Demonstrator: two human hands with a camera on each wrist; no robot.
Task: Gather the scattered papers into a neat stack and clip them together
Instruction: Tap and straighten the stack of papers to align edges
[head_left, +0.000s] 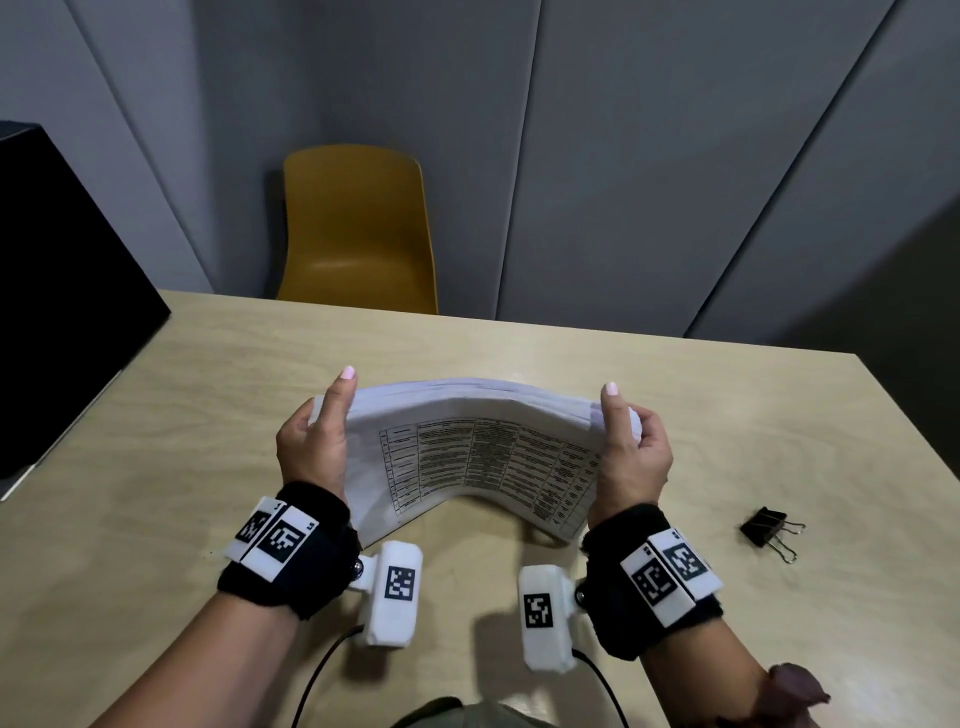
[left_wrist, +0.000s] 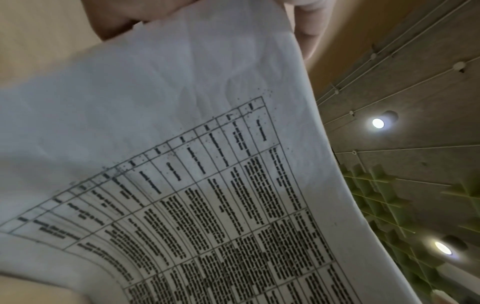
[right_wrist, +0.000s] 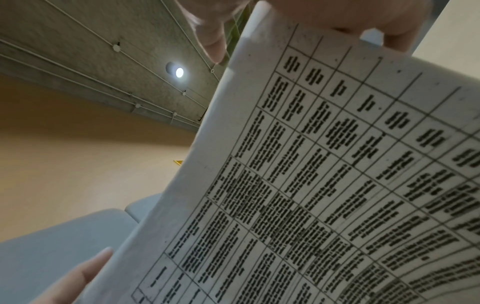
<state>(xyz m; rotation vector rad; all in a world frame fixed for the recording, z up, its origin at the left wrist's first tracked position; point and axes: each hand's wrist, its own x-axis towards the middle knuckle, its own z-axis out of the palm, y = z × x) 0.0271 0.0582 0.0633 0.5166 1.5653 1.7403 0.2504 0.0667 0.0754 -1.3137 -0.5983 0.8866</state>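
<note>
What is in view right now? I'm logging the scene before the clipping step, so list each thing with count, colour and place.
paper stack: one, white with a printed black table, held upright and bowed above the table, between both hands
binder clip: one, black with metal handles, lying on the table, right of the stack, untouched
table: one, light wood, under everything
chair: one, mustard yellow, behind the table's far edge
black object: one, at the table's left edge
ceiling lights: two, white, seen from the left wrist view
left hand: grips the stack's left edge
right hand: grips the stack's right edge
wrist bands with marker tags: two, black and white
</note>
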